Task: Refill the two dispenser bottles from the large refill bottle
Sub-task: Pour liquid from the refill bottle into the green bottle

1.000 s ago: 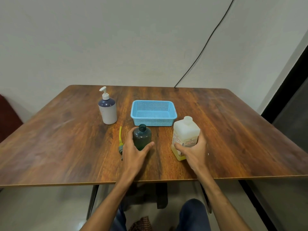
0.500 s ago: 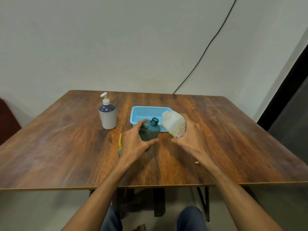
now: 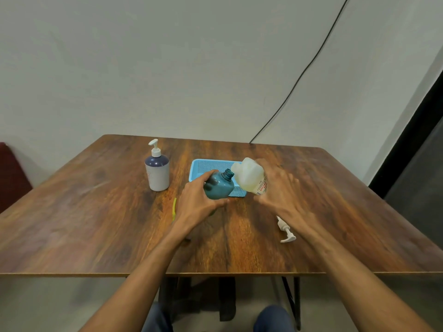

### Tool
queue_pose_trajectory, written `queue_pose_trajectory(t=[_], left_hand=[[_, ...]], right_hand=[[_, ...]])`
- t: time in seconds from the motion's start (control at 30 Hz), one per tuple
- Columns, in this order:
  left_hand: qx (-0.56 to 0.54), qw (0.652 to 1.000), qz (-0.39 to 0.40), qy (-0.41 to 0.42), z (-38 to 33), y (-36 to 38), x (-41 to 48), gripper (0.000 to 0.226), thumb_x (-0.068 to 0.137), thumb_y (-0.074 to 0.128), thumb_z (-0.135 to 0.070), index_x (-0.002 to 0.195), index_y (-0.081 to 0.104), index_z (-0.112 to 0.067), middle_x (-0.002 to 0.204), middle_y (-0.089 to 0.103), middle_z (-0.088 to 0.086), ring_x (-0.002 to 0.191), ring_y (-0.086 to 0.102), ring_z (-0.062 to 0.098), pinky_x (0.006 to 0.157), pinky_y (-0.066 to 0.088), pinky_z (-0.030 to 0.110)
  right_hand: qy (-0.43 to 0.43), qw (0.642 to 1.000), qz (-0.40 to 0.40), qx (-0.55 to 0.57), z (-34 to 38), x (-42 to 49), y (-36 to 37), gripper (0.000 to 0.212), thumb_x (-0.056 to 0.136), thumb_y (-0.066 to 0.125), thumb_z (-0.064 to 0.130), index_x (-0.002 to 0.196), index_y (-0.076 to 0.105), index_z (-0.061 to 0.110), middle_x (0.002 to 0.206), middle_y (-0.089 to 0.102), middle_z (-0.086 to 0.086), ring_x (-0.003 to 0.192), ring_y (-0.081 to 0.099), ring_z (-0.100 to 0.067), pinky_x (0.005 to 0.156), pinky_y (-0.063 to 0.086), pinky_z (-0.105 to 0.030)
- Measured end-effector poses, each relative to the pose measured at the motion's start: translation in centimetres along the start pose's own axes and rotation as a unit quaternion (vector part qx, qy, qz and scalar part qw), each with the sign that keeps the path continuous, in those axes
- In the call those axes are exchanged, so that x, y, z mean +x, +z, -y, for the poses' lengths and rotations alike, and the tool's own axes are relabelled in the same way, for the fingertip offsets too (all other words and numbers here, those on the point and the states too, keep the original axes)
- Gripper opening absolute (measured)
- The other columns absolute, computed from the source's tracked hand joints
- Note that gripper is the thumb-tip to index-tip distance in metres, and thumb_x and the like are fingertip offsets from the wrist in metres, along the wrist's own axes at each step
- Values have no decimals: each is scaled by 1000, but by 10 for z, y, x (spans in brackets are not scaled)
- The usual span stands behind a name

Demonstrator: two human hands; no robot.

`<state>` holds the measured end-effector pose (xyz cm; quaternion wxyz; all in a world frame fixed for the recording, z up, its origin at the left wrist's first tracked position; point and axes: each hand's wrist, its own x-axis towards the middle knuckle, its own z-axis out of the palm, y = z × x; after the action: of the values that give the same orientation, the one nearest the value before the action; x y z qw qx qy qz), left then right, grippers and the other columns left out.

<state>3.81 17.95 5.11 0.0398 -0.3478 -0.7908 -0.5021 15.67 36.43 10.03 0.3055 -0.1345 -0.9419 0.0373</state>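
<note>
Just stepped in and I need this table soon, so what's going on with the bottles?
A person is lining up a pour. The left hand grips the open teal bottle, tipped toward the large refill bottle, which the right hand holds tilted, its mouth close to the teal neck. I can't see liquid flowing. The second dispenser stands upright with its pump on. A white pump lies loose on the table.

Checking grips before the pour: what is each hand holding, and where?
Left hand grips the teal bottle round its body; right hand grips the tilted white refill bottle round its lower body.
</note>
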Motion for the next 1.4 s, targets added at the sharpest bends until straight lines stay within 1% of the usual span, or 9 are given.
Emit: queue_pose_trajectory(t=[0.13, 0.27, 0.4, 0.6, 0.77, 0.93, 1.1, 1.23, 1.4], left_hand=[[-6, 1000, 8, 2, 1, -2, 1, 92, 54, 75, -63, 136, 53, -29, 119, 61, -12, 107, 61, 10, 95, 56, 38], [-6, 1000, 13, 7, 5, -2, 4, 82, 64, 88, -42, 137, 53, -25, 123, 63, -5, 107, 61, 10, 95, 55, 34], [-6, 1000, 18, 2, 7, -2, 7, 83, 66, 90, -36, 139, 52, -23, 127, 62, -2, 108, 60, 10, 93, 53, 27], [-1, 1000, 26, 7, 7, -4, 9, 82, 67, 89, -36, 138, 52, -20, 130, 62, 0, 110, 60, 12, 95, 52, 27], [4, 1000, 27, 14, 5, -6, 10, 81, 66, 90, -39, 136, 54, -23, 124, 65, -3, 106, 63, 10, 94, 56, 34], [1, 999, 28, 16, 5, -7, 10, 82, 66, 89, -40, 138, 53, -22, 126, 65, -2, 106, 62, 9, 94, 56, 33], [2, 999, 33, 15, 5, -6, 11, 83, 67, 89, -39, 140, 53, -21, 127, 64, -2, 106, 62, 8, 94, 55, 29], [-1, 999, 35, 16, 5, -7, 11, 83, 67, 89, -39, 139, 53, -20, 127, 64, -1, 106, 62, 9, 95, 56, 34], [-1, 999, 36, 20, 6, -6, 10, 83, 65, 89, -42, 138, 54, -21, 126, 65, -2, 108, 63, 10, 96, 55, 37]], right_hand=[[-24, 999, -3, -20, -2, 2, -2, 77, 61, 84, 27, 133, 55, 26, 114, 69, 2, 94, 68, -27, 66, 38, -27], [-38, 999, 2, -35, -5, 6, 0, 78, 61, 85, 29, 133, 54, 22, 121, 67, 0, 101, 66, -27, 74, 48, -32], [-51, 998, 6, -48, -6, 9, 0, 76, 62, 85, 26, 131, 55, 19, 120, 67, -3, 101, 66, -29, 78, 52, -38], [-60, 996, 21, -59, -5, 12, -2, 83, 65, 89, 28, 138, 51, 17, 129, 64, -7, 111, 64, -30, 89, 52, -44], [-69, 995, 13, -78, -6, 15, -2, 82, 61, 90, 31, 133, 52, 19, 124, 66, -4, 103, 66, -28, 83, 52, -41], [-72, 993, 13, -89, -6, 17, -4, 84, 60, 88, 28, 135, 51, 19, 125, 66, -3, 102, 66, -28, 82, 53, -40], [-68, 994, 20, -89, -6, 16, -7, 85, 61, 87, 23, 138, 51, 16, 129, 65, -6, 107, 65, -31, 86, 53, -44], [-65, 993, 27, -99, -6, 15, -8, 87, 62, 87, 23, 140, 49, 15, 130, 63, -10, 110, 63, -33, 88, 53, -46], [-66, 991, 31, -111, -6, 15, -7, 88, 63, 87, 24, 141, 47, 16, 131, 63, -9, 111, 62, -32, 89, 51, -45]])
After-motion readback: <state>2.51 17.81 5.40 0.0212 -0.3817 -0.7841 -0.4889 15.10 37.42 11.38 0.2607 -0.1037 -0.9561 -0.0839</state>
